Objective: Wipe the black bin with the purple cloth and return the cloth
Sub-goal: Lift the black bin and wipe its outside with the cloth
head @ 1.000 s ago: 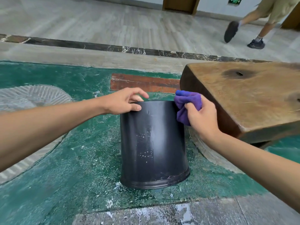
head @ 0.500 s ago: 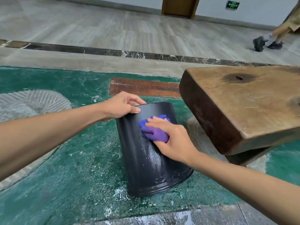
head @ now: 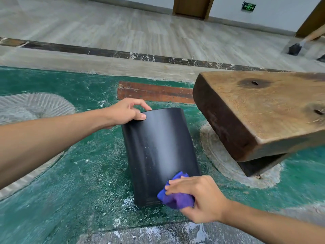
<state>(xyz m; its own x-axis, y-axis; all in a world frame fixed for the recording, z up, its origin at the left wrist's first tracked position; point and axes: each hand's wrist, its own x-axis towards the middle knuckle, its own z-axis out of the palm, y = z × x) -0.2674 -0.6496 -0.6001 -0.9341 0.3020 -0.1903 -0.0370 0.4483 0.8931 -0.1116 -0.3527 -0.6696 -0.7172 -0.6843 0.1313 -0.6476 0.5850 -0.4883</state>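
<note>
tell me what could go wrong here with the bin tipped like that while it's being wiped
The black bin is tilted, steadied only by the left hand gripping its rim; a hard push could make its base skid on the gritty green floor. The right hand presses the purple cloth low near the base, so the cloth may drag through the white debris and smear it back on. The wooden bench sits close on the right, so a knock is possible.
</note>
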